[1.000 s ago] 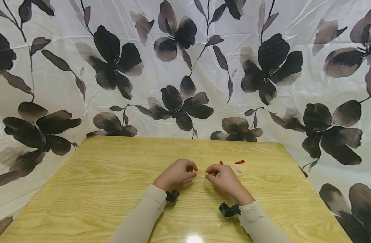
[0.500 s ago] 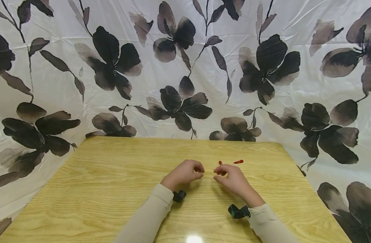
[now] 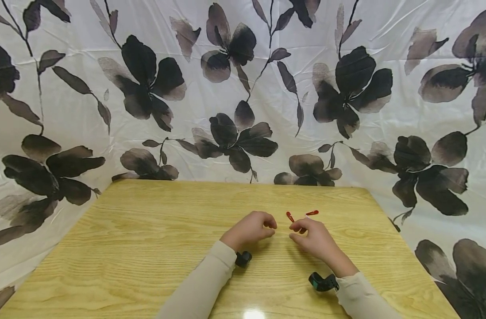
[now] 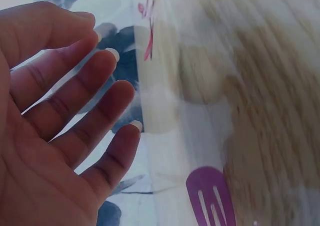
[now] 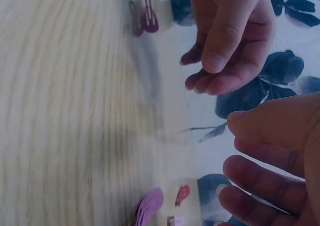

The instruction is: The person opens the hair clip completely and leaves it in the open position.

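Observation:
My left hand [image 3: 251, 230] hovers over the table's middle, fingers loosely bent and holding nothing. Facing it, my right hand [image 3: 318, 239] is bent the same way, also without anything in its grasp. A gap separates the two sets of fingertips. One red hair clip [image 3: 290, 216] lies just beyond the right fingertips, and another red hair clip [image 3: 312, 212] sits behind that hand. Below the left hand, its wrist view shows a purple hair clip [image 4: 204, 178], hidden in the head view. Near the right hand, its wrist view shows a lilac hair clip [image 5: 154, 200].
The wooden table [image 3: 167, 221] runs back to a white floral cloth [image 3: 187, 102] hanging behind it and along both sides. Each wrist carries a small black camera, one [image 3: 244, 258] on the left and one [image 3: 322, 282] on the right.
Both hands have shifted rightward together, fingers still bent and empty. The left hand now covers the clip seen under it earlier, and the right hand hides most of the pink clip.

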Tool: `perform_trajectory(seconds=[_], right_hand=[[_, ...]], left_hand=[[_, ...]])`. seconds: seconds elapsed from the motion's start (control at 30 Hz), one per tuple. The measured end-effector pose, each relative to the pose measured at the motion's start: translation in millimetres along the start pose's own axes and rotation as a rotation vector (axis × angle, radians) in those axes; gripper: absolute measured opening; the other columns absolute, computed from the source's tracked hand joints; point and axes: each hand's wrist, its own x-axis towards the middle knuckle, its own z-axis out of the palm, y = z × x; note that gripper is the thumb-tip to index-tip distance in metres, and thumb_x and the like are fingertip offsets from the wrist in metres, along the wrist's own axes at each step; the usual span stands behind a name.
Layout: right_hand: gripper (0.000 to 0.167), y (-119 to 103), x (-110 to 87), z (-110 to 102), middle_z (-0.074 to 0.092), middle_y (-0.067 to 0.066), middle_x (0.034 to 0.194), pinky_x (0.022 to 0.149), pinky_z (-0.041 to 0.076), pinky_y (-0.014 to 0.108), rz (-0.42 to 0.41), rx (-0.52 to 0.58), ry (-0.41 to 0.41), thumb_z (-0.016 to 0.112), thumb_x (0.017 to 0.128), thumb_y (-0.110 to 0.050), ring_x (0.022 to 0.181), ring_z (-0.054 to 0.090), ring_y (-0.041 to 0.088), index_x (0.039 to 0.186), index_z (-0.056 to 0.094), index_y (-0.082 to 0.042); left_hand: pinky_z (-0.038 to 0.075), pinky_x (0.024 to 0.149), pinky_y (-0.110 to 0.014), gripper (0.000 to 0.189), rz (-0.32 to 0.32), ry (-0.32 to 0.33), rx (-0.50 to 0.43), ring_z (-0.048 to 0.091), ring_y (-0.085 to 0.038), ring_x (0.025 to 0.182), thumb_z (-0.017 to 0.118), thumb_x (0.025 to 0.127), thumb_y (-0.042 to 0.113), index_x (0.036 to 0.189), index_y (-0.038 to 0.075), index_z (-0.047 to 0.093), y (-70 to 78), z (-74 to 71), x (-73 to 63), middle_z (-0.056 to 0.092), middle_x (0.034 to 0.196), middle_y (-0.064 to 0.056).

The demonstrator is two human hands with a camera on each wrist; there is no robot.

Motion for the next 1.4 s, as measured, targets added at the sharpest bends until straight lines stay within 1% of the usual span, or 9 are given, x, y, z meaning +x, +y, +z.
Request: perform_trajectory(seconds=[0.17,0.33,0.5,0.7,0.9,1.0,1.2,1.4], right_hand=[[0.019,5.7,-5.8,-6.0,0.070,0.000,0.103,0.078,0.050,0.035,-0.005,-0.004,-0.004,0.072,0.086,-0.017,0.091,0.061,0.018,0.104,0.072,-0.010],[0.020,11.5,-9.4,-9.6,0.070,0.003,0.100,0.076,0.050,0.034,-0.005,-0.012,-0.008,0.073,0.086,-0.018,0.090,0.060,0.018,0.104,0.072,-0.009],[0.021,16.6,-11.3,-10.7,0.069,0.004,0.097,0.074,0.049,0.032,0.011,-0.035,-0.011,0.074,0.085,-0.020,0.085,0.059,0.015,0.102,0.072,-0.008],[0.020,19.2,-13.3,-11.8,0.070,0.003,0.092,0.071,0.049,0.031,0.038,-0.060,-0.008,0.075,0.084,-0.022,0.080,0.059,0.012,0.099,0.073,-0.009],[0.017,22.0,-14.7,-11.7,0.066,-0.003,0.081,0.067,0.048,0.028,0.048,-0.084,-0.025,0.073,0.084,-0.016,0.073,0.057,0.008,0.099,0.073,-0.007],[0.015,23.6,-15.8,-12.3,0.065,-0.004,0.078,0.065,0.047,0.026,0.057,-0.079,-0.040,0.072,0.084,-0.013,0.071,0.056,0.008,0.098,0.072,-0.007],[0.010,25.0,-18.4,-14.0,0.062,-0.004,0.076,0.063,0.044,0.026,0.081,-0.081,-0.072,0.071,0.084,-0.013,0.070,0.053,0.009,0.094,0.071,-0.010],[0.007,24.9,-20.5,-13.3,0.062,-0.004,0.074,0.062,0.044,0.026,0.092,-0.086,-0.096,0.073,0.083,-0.015,0.069,0.053,0.009,0.089,0.071,-0.011]], left_hand=[[0.049,0.092,-0.030,0.014,0.020,-0.007,0.007,0.061,-0.011,0.099,0.064,0.091,0.019,0.102,0.014,0.071,0.0,6.2,6.5,0.068,0.100,0.005],[0.049,0.091,-0.029,0.016,0.031,-0.014,0.003,0.062,-0.011,0.101,0.063,0.091,0.017,0.103,0.012,0.071,2.7,10.8,10.4,0.069,0.101,0.004],[0.049,0.089,-0.026,0.014,0.049,-0.024,0.017,0.062,-0.010,0.097,0.063,0.090,0.015,0.102,0.013,0.071,6.4,14.3,14.7,0.070,0.099,0.003],[0.049,0.085,-0.024,0.015,0.032,-0.038,0.028,0.059,-0.007,0.089,0.063,0.090,0.016,0.103,0.012,0.071,11.5,16.7,20.0,0.069,0.096,0.006],[0.048,0.079,-0.022,0.015,0.045,-0.044,0.024,0.058,-0.005,0.084,0.064,0.091,0.015,0.103,0.011,0.072,15.9,18.9,25.1,0.069,0.095,0.005],[0.048,0.078,-0.021,0.015,0.042,-0.050,0.006,0.058,-0.004,0.084,0.065,0.091,0.015,0.103,0.011,0.073,16.7,21.7,27.9,0.070,0.096,0.004],[0.048,0.079,-0.020,0.014,0.043,-0.059,-0.005,0.058,-0.004,0.083,0.065,0.090,0.014,0.102,0.012,0.073,17.6,27.0,33.8,0.070,0.096,0.004],[0.048,0.078,-0.019,0.015,0.030,-0.072,-0.026,0.057,-0.004,0.081,0.068,0.088,0.013,0.101,0.012,0.073,21.7,30.1,35.9,0.069,0.094,0.005]])
